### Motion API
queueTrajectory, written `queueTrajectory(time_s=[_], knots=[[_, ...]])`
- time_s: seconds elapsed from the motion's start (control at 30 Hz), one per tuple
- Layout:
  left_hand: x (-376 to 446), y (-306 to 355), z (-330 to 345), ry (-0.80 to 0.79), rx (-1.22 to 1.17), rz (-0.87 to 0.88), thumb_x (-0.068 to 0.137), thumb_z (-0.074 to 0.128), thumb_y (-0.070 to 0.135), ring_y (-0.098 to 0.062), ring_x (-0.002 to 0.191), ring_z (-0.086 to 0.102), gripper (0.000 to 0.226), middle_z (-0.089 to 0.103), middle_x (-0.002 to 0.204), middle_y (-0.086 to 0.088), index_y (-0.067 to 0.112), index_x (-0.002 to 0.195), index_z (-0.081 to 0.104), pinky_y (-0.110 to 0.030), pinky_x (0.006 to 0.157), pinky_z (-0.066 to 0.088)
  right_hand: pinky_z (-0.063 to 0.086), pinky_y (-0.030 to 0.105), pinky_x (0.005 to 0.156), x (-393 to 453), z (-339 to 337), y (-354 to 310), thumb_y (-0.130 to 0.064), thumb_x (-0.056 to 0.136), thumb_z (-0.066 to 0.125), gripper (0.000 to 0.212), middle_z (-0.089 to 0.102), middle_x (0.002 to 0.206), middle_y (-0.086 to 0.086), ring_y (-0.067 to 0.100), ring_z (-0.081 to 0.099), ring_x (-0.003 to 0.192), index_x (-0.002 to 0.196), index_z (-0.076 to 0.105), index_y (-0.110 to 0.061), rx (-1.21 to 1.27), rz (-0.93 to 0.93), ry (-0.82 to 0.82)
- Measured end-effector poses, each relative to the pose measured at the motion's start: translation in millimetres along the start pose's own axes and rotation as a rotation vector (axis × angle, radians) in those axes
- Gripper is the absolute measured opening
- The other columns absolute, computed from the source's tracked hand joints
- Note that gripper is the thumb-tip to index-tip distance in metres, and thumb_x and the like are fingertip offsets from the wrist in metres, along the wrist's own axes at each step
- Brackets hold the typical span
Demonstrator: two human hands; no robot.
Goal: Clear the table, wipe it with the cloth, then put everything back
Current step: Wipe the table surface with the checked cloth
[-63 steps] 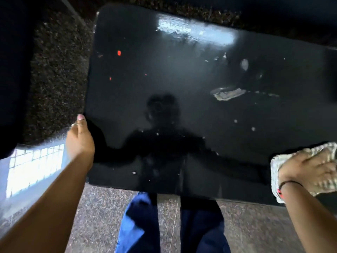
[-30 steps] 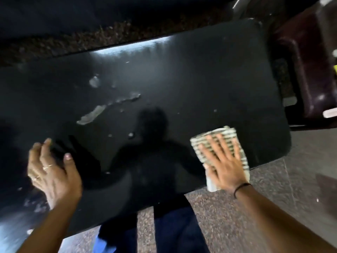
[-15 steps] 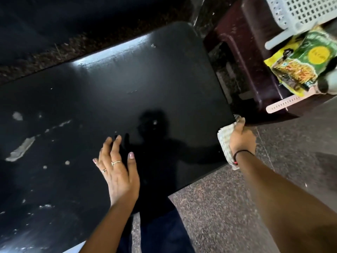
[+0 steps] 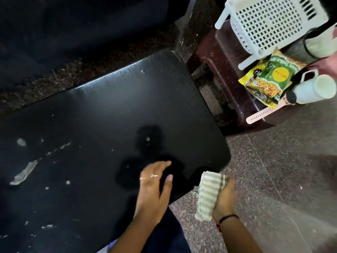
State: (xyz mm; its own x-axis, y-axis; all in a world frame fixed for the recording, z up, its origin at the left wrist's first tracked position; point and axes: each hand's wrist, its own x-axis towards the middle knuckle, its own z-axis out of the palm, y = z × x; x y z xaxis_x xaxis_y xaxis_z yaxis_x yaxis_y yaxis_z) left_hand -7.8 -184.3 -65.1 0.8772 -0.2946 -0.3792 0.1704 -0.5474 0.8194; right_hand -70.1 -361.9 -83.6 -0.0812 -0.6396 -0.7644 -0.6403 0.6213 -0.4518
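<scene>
Since the frame half a second before, the right hand (image 4: 223,198) had carried the folded white, grey-striped cloth (image 4: 207,195) off the right edge of the glossy black rectangular counter (image 4: 109,115) to a spot just past its near right corner, and the left hand (image 4: 155,187) had slid toward that same corner. The right hand's fingers were curled round the cloth, gripping it in the air just beside the counter's near edge, over the speckled stone floor (image 4: 273,179). The left hand lay flat on the counter with fingers spread and straight, two rings showing. Pale smears and specks (image 4: 23,173) marked the counter's left part. Beyond the counter's right edge stood a dark maroon plastic stool (image 4: 228,79), bearing a white perforated plastic basket (image 4: 269,21), green and yellow snack packets (image 4: 269,77), a white cup (image 4: 313,89) on its side and a pink watch strap (image 4: 264,115).
</scene>
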Motion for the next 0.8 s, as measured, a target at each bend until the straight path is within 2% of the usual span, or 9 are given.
queueTrajectory(time_s=[0.07, 0.17, 0.27, 0.37, 0.43, 0.5, 0.6, 0.7, 0.8], knots=[[5, 18, 2, -0.209, -0.229, -0.160, 0.083, 0.050, 0.057, -0.002, 0.118, 0.049, 0.047, 0.057, 0.117, 0.014, 0.041, 0.128, 0.050, -0.027, 0.103, 0.041, 0.049, 0.033, 0.065, -29, 3, -8, -0.040, 0.094, 0.031, 0.043, 0.064, 0.080, 0.011, 0.027, 0.063, 0.071, 0.082, 0.063, -0.013, 0.132, -0.011, -0.198], [16, 40, 0, -0.445, -0.493, -0.399, 0.082, 0.064, 0.050, 0.001, 0.109, 0.057, 0.048, 0.061, 0.117, 0.010, 0.038, 0.126, 0.050, -0.014, 0.089, 0.047, 0.055, 0.032, 0.066, -66, 18, -27, -0.041, 0.096, 0.030, 0.051, 0.072, 0.082, 0.010, 0.025, 0.070, 0.074, 0.092, 0.070, -0.009, 0.289, -0.013, -0.423], [33, 51, -15, -0.313, -0.263, -0.220, 0.071, 0.071, 0.057, 0.013, 0.108, 0.041, 0.055, 0.046, 0.128, 0.013, 0.029, 0.118, 0.062, -0.004, 0.085, 0.039, 0.056, 0.026, 0.059, -89, 38, -46, -0.043, 0.098, 0.029, 0.053, 0.075, 0.080, 0.007, 0.018, 0.072, 0.068, 0.091, 0.071, -0.012, 0.378, 0.024, -0.495], [48, 55, -31, -0.135, 0.008, -0.044, 0.059, 0.066, 0.065, -0.002, 0.119, 0.024, 0.062, 0.034, 0.131, 0.019, 0.030, 0.111, 0.067, -0.019, 0.100, 0.031, 0.053, 0.026, 0.063, -100, 58, -56, -0.045, 0.099, 0.026, 0.050, 0.075, 0.082, 0.002, 0.012, 0.072, 0.070, 0.098, 0.066, -0.015, 0.449, 0.008, -0.548], [55, 62, -41, -0.039, 0.022, 0.013, 0.071, 0.072, 0.047, -0.006, 0.118, 0.028, 0.043, 0.042, 0.125, 0.018, 0.023, 0.107, 0.069, -0.025, 0.099, 0.033, 0.055, 0.025, 0.064, -106, 68, -63, -0.047, 0.098, 0.027, 0.052, 0.076, 0.084, 0.004, 0.015, 0.072, 0.074, 0.103, 0.064, -0.012, 0.502, 0.037, -0.578], [56, 74, -49, 0.009, 0.039, 0.077, 0.080, 0.063, 0.043, -0.008, 0.114, 0.038, 0.038, 0.048, 0.116, 0.018, 0.020, 0.109, 0.066, -0.026, 0.097, 0.037, 0.056, 0.028, 0.072, -110, 75, -69, -0.052, 0.095, 0.031, 0.056, 0.074, 0.099, 0.011, 0.021, 0.071, 0.086, 0.113, 0.063, -0.010, 0.582, 0.084, -0.598], [53, 97, -53, 0.017, 0.101, 0.210, 0.085, 0.051, 0.040, 0.004, 0.105, 0.039, 0.029, 0.042, 0.103, 0.031, 0.025, 0.108, 0.060, -0.016, 0.095, 0.032, 0.045, 0.038, 0.085, -99, 79, -77, -0.064, 0.087, 0.042, 0.061, 0.061, 0.120, 0.016, 0.029, 0.061, 0.099, 0.115, 0.062, -0.014, 0.643, 0.192, -0.601], [52, 109, -51, 0.005, 0.171, 0.334, 0.088, 0.046, 0.037, 0.009, 0.109, 0.039, 0.016, 0.047, 0.106, 0.028, 0.036, 0.104, 0.049, -0.011, 0.106, 0.021, 0.049, 0.041, 0.086, -80, 83, -91, -0.067, 0.081, 0.048, 0.071, 0.066, 0.116, 0.017, 0.034, 0.066, 0.098, 0.120, 0.062, -0.009, 0.628, 0.279, -0.679], [58, 132, -57, -0.013, 0.097, 0.297, 0.088, 0.047, 0.042, 0.011, 0.101, 0.049, 0.015, 0.055, 0.097, 0.030, 0.047, 0.102, 0.046, -0.009, 0.087, 0.037, 0.050, 0.045, 0.085, -58, 88, -117, -0.070, 0.079, 0.051, 0.069, 0.069, 0.107, 0.015, 0.034, 0.067, 0.098, 0.115, 0.062, -0.013, 0.597, 0.339, -0.705]])
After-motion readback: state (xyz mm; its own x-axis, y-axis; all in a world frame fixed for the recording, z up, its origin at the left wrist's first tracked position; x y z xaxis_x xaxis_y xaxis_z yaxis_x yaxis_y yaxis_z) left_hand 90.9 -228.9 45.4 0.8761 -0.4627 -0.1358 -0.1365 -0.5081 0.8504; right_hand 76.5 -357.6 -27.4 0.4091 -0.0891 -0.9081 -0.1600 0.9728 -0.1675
